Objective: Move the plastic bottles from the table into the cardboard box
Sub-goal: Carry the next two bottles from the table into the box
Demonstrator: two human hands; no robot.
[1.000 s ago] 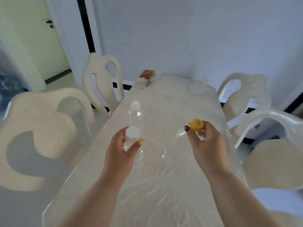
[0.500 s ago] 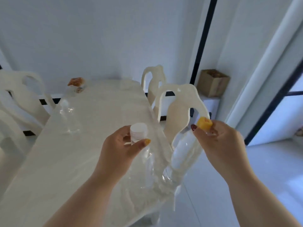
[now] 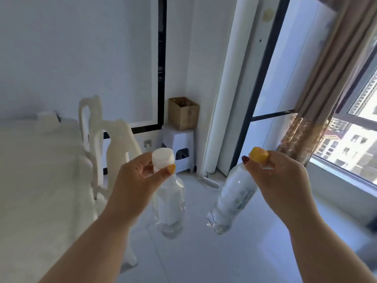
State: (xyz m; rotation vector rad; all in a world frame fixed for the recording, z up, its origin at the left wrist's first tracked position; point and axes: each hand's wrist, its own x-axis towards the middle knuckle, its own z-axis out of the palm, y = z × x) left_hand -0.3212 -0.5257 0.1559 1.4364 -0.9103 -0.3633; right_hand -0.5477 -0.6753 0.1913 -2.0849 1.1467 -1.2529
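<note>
From the head camera, both hands are raised in front of the person, each carrying a clear plastic bottle by its neck. The left hand (image 3: 135, 180) is closed around the neck of the white-capped bottle (image 3: 169, 205), thumb and fingers pinching just below the white cap (image 3: 163, 158); the body of the bottle hangs down below the hand, nearly upright, over the pale floor (image 3: 234, 258). The right hand (image 3: 283, 180) is closed in the same way on the yellow-capped bottle (image 3: 232, 199), its fingers wrapped about the neck under the yellow cap (image 3: 259, 154); this bottle hangs tilted, its base swung toward the left and down. The two bottles are near each other but apart, between the two forearms.

The cardboard box (image 3: 183, 113) stands open on top of a small white stool (image 3: 177, 144) in the far corner of the room, beyond and above the left hand, well apart from both bottles. The table (image 3: 36, 180) fills the left edge of the view, with two white chairs (image 3: 114, 152) along its right edge. A curtain (image 3: 318, 99) and a window (image 3: 350, 139) lie beyond the right hand.
</note>
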